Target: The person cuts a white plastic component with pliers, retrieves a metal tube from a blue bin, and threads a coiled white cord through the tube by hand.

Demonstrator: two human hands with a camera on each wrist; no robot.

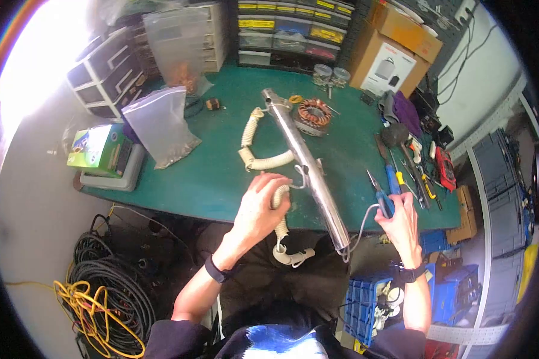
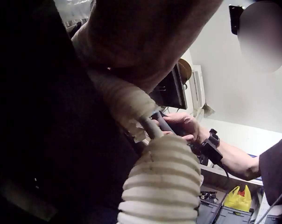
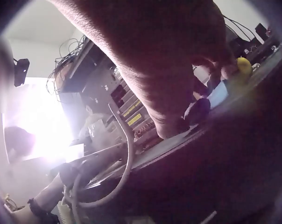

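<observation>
My left hand (image 1: 257,209) grips a cream corrugated hose (image 1: 282,226) at the table's front edge. Below the hand, the hose's lower end hangs over the edge; in the left wrist view its ribbed section (image 2: 162,184) fills the foreground. A shiny metal tube (image 1: 305,158) lies slantwise between my hands, its near end jutting past the edge. Another hose length (image 1: 269,162) curves along its left side. My right hand (image 1: 401,224) holds blue-handled pliers (image 1: 383,200), jaws pointing up and left. A thin grey cable (image 1: 362,232) loops from the tube's near end toward this hand.
More hand tools and a red multimeter (image 1: 445,168) lie right of the pliers. A copper-wound ring (image 1: 313,113) sits behind the tube. At left are a plastic bag (image 1: 161,122) and a green box (image 1: 96,149). Coiled black cables (image 1: 111,281) lie on the floor.
</observation>
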